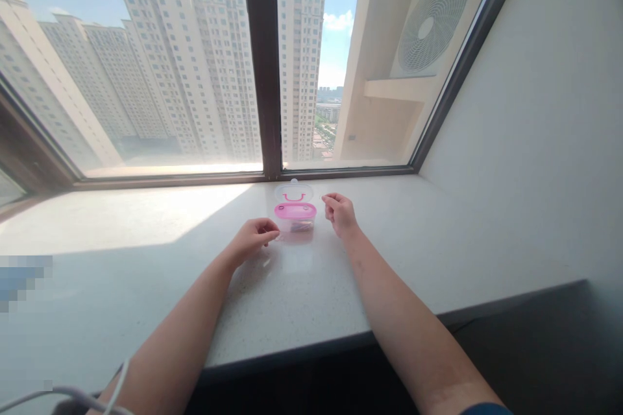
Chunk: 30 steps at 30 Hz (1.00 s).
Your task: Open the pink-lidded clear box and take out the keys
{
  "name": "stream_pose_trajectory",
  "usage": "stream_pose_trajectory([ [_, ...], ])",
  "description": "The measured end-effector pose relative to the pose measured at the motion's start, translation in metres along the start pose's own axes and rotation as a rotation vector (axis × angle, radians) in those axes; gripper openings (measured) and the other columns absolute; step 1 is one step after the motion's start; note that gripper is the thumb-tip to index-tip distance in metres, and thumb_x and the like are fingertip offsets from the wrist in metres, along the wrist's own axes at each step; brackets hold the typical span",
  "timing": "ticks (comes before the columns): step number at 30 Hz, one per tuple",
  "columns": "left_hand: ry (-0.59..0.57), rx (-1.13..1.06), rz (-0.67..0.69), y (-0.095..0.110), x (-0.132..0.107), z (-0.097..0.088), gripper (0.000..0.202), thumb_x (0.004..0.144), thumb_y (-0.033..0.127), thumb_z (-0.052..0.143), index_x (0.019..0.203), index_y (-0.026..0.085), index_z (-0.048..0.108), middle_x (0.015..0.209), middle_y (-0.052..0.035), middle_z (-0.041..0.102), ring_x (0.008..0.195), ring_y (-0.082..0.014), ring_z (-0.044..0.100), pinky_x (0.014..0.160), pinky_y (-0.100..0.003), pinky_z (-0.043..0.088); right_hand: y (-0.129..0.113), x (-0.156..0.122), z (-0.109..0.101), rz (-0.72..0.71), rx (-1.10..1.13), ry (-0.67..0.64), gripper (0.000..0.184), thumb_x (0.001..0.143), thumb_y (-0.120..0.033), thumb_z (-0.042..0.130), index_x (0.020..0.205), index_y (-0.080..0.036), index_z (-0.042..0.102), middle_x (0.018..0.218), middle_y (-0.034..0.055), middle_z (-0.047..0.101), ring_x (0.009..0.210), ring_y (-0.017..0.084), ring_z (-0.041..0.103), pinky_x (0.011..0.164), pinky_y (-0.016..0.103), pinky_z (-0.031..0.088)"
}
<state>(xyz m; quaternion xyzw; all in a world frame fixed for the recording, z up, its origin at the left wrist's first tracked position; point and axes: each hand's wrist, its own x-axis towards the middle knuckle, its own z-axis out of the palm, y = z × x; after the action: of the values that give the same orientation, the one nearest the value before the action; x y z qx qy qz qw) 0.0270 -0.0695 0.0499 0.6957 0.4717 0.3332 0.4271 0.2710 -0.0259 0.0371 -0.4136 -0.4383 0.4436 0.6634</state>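
Note:
A small clear plastic box with a pink rim [295, 211] stands on the white windowsill. Its see-through lid [294, 193], with a pink handle, is raised at the back. Some small, thin items lie inside, too small to name. My left hand [254, 238] is just left of the box's front, thumb and fingers pinched together; a faint clear bit shows at the fingertips. To the right of the lid, my right hand [339, 211] is raised a little, its thumb and forefinger pinched on something tiny that I cannot make out.
The pale stone sill [292, 311] runs to a dark front edge. Behind the box rises the window with its brown frame [265, 78]. A white wall [535, 110] bounds the right side. White cables [73, 394] lie at the lower left, beside my left arm.

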Motion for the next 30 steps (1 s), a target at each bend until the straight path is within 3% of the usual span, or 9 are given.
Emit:
stream_pose_trajectory([
  [5, -0.005, 0.003, 0.002, 0.0, 0.0, 0.0, 0.027, 0.069, 0.04, 0.064, 0.076, 0.014, 0.064, 0.063, -0.0006, 0.059, 0.055, -0.0119, 0.05, 0.05, -0.023, 0.036, -0.003, -0.003, 0.002, -0.024, -0.004, -0.004, 0.018, 0.065, -0.03, 0.067, 0.067, -0.016, 0.056, 0.041, -0.0078, 0.039, 0.035, 0.005, 0.029, 0.036, 0.022, 0.02],
  [9, -0.004, 0.004, -0.002, 0.0, 0.0, 0.0, 0.028, 0.069, 0.041, 0.064, 0.076, 0.014, 0.064, 0.064, -0.0007, 0.059, 0.055, -0.0117, 0.05, 0.051, -0.023, 0.036, -0.015, -0.006, 0.002, -0.126, -0.08, 0.081, 0.02, 0.066, -0.031, 0.069, 0.069, -0.015, 0.058, 0.042, -0.0064, 0.043, 0.036, 0.006, 0.034, 0.035, 0.021, 0.023],
  [13, -0.011, -0.007, -0.001, 0.001, -0.001, 0.001, 0.028, 0.068, 0.041, 0.064, 0.075, 0.014, 0.064, 0.064, 0.0001, 0.058, 0.055, -0.0114, 0.049, 0.051, -0.023, 0.036, -0.045, -0.008, -0.003, -0.242, -0.084, 0.167, 0.02, 0.07, -0.032, 0.067, 0.07, -0.015, 0.058, 0.042, -0.0072, 0.042, 0.036, 0.006, 0.034, 0.034, 0.02, 0.023],
  [17, -0.011, -0.003, -0.009, 0.002, -0.002, 0.001, 0.028, 0.069, 0.041, 0.064, 0.076, 0.014, 0.064, 0.063, 0.0006, 0.057, 0.055, -0.011, 0.048, 0.051, -0.023, 0.035, -0.083, -0.013, -0.013, -0.358, -0.092, 0.132, 0.017, 0.073, -0.031, 0.066, 0.072, -0.016, 0.058, 0.044, -0.0072, 0.043, 0.037, 0.006, 0.035, 0.035, 0.019, 0.025],
  [21, -0.012, 0.007, -0.012, 0.004, -0.003, 0.002, 0.027, 0.07, 0.04, 0.063, 0.075, 0.014, 0.063, 0.063, 0.0006, 0.057, 0.056, -0.011, 0.048, 0.05, -0.022, 0.035, -0.109, -0.03, -0.037, -0.398, -0.288, 0.024, 0.017, 0.077, -0.033, 0.064, 0.076, -0.016, 0.058, 0.047, -0.0062, 0.046, 0.038, 0.007, 0.039, 0.037, 0.02, 0.029],
  [24, -0.012, 0.016, -0.01, 0.005, -0.004, 0.002, 0.026, 0.07, 0.04, 0.062, 0.075, 0.014, 0.063, 0.062, 0.0009, 0.056, 0.056, -0.0111, 0.048, 0.05, -0.023, 0.035, -0.112, -0.054, -0.066, -0.392, -0.612, -0.035, 0.018, 0.079, -0.034, 0.061, 0.077, -0.016, 0.061, 0.05, -0.0049, 0.048, 0.041, 0.008, 0.041, 0.041, 0.021, 0.031],
  [27, -0.019, 0.025, -0.01, 0.005, -0.004, 0.002, 0.025, 0.071, 0.039, 0.062, 0.075, 0.014, 0.063, 0.063, 0.001, 0.056, 0.056, -0.0112, 0.048, 0.051, -0.023, 0.036, -0.103, -0.082, -0.094, -0.314, -1.0, -0.256, 0.015, 0.08, -0.029, 0.059, 0.073, -0.016, 0.063, 0.051, -0.0046, 0.046, 0.047, 0.008, 0.042, 0.048, 0.022, 0.032],
  [30, -0.036, 0.031, -0.002, 0.005, -0.003, 0.002, 0.025, 0.071, 0.039, 0.062, 0.076, 0.014, 0.063, 0.065, 0.0006, 0.058, 0.058, -0.0116, 0.05, 0.054, -0.024, 0.038, -0.089, -0.106, -0.113, -0.175, -1.233, -0.475, 0.014, 0.08, -0.023, 0.055, 0.074, -0.016, 0.065, 0.053, -0.0032, 0.051, 0.049, 0.009, 0.044, 0.051, 0.022, 0.031],
])
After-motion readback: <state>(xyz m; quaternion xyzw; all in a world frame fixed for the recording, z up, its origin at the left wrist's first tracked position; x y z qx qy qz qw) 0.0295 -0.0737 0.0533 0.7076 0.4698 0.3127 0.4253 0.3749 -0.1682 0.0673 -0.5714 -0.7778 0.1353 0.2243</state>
